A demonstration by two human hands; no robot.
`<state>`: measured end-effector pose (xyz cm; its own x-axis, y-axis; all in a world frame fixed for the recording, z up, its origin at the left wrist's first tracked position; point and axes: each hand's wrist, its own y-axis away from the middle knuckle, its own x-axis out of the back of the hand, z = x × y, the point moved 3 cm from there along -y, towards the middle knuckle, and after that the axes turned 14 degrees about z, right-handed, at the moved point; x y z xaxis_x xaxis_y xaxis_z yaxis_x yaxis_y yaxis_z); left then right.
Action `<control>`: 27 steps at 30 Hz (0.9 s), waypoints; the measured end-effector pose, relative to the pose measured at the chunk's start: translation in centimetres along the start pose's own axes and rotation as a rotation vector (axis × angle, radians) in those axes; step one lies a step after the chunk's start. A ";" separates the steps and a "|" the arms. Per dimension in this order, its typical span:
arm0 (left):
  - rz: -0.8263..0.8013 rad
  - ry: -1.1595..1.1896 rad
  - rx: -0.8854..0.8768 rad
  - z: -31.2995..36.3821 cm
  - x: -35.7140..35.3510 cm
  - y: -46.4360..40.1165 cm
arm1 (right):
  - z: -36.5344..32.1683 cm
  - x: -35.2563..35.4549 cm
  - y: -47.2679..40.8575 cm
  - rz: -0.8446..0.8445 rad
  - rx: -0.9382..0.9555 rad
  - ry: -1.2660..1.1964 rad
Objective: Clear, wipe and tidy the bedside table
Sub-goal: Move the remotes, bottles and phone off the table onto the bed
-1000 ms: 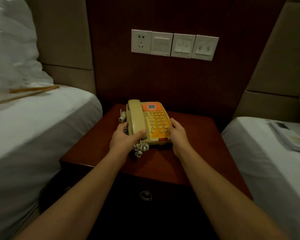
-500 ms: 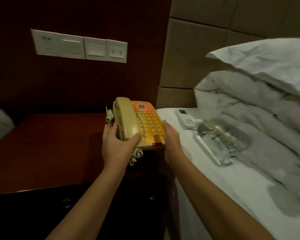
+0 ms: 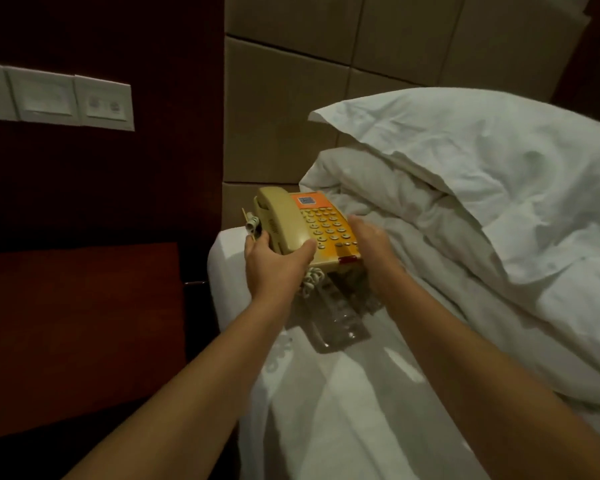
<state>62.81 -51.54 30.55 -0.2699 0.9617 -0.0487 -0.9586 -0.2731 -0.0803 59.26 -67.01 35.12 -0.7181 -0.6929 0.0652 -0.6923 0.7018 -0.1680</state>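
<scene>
Gripping telephone (image 3: 312, 230) both sides, handset (image 3: 284, 220) lengthwise, pointing away.

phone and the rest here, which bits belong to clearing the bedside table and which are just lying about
In the job: telephone, held by left hand and right hand; bedside table.

Just lying about: clear tray, pillow, duvet, wall switches.
</scene>
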 end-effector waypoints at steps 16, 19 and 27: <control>-0.049 0.056 0.175 -0.8 -4.6 -7.1 | 2.1 -4.9 -9.9 -0.266 -0.068 0.142; -0.038 0.038 0.165 -1.4 -4.5 -7.9 | 2.8 -5.7 -10.3 -0.353 -0.023 0.127; 0.000 0.030 0.157 -1.7 -4.3 -8.1 | 3.2 -5.9 -10.5 -0.492 0.225 0.392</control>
<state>71.84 -53.48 29.75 -0.2694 0.9598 -0.0788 -0.9616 -0.2637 0.0763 70.92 -70.82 33.36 -0.3240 -0.7820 0.5324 -0.9447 0.2376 -0.2258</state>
